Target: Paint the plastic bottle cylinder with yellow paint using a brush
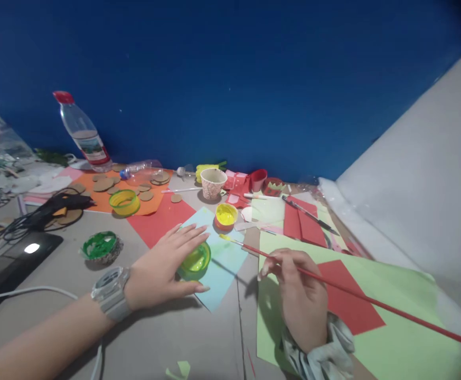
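Note:
My right hand (303, 295) is closed around a long red paintbrush (357, 292). Yellow paint coats its bristles, which hover over a light-blue sheet of paper (222, 282). On that sheet stands a yellow-green translucent plastic ring (203, 259), possibly cut from a bottle. My left hand (167, 264), with a grey watch on the wrist, lies beside the ring, thumb and fingers stretched out on either side; its palm edge hides part of the ring. Just beyond the brush tip sits a small cup of yellow paint (226, 214). A dish of green paint (100, 246) stands left of my left hand.
A similar yellow ring (124, 203) and cardboard discs (103, 184) lie on orange paper (151, 203). A patterned paper cup (213, 184) and a red-capped bottle (85, 134) stand near the blue wall. Green paper (404, 279) lies right; a black device and cables lie left.

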A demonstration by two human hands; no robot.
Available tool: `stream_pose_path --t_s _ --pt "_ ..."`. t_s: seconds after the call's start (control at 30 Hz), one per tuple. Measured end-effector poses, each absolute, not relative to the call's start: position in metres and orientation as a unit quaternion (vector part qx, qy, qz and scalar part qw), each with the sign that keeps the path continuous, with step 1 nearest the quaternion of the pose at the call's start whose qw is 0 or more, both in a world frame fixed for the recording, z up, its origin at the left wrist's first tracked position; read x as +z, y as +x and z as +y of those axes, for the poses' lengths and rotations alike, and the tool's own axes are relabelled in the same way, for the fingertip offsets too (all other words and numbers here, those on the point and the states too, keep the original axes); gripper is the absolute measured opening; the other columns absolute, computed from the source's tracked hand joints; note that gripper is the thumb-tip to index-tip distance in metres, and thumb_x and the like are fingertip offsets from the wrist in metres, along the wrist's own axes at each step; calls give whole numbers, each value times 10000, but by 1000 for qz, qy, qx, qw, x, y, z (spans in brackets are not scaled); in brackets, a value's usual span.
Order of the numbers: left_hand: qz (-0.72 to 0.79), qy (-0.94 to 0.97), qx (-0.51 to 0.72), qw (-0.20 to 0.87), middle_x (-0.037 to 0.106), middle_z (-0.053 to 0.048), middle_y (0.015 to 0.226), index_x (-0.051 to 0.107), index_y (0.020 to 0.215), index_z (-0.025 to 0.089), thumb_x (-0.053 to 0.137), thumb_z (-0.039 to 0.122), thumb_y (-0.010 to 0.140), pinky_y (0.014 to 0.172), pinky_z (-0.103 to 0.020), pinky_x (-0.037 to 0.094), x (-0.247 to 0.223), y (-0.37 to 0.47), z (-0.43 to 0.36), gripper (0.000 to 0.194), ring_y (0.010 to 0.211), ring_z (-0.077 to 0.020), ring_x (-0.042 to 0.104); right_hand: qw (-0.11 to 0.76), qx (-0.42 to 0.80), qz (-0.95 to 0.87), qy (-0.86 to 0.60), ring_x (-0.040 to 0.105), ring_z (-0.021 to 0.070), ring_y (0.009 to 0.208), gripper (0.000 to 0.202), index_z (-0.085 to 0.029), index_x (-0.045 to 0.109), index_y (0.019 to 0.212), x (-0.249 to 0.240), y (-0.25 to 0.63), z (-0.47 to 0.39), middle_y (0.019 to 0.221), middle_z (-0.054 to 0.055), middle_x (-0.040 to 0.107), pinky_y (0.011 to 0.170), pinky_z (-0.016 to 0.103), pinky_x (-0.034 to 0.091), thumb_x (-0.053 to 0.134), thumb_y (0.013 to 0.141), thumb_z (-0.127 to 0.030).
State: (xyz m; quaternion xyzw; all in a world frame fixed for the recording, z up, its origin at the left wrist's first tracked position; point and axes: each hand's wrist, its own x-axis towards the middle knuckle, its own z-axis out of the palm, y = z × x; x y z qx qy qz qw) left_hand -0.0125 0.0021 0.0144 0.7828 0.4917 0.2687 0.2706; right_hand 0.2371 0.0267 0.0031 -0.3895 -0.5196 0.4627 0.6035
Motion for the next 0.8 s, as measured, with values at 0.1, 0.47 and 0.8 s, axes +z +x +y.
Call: stream_pose_path --t_s 0.1,0.47,0.8 --pt "486 784 248 296 348 -45 1525 418 1416 278 732 465 723 1172 -498 67 10 -12 6 783 1430 -341 229 595 493 -499 -391 594 151 575 165 -224 646 813 5 234 24 660 -2 606 508 280 504 545 906 -316" --pt "499 756 284 316 372 -51 1518 407 1427 260 727 476 718 1174 -477 62 -2 -22 11 808 1433 -363 202 573 557 -492 -345 635 167 651 242 -235 711 849 1 239 18 743 38 663 572 295 532 492 930 -296" --pt "507 767 249 306 331 -7 1540 323 1464 314 695 488 744 1172 -477 125 -6 -28 11 829 1423 -379 222 556 590 -456 -366 607 152 579 184 -211 608 757 1 239 28 653 13 637 531 283 502 499 905 -224"
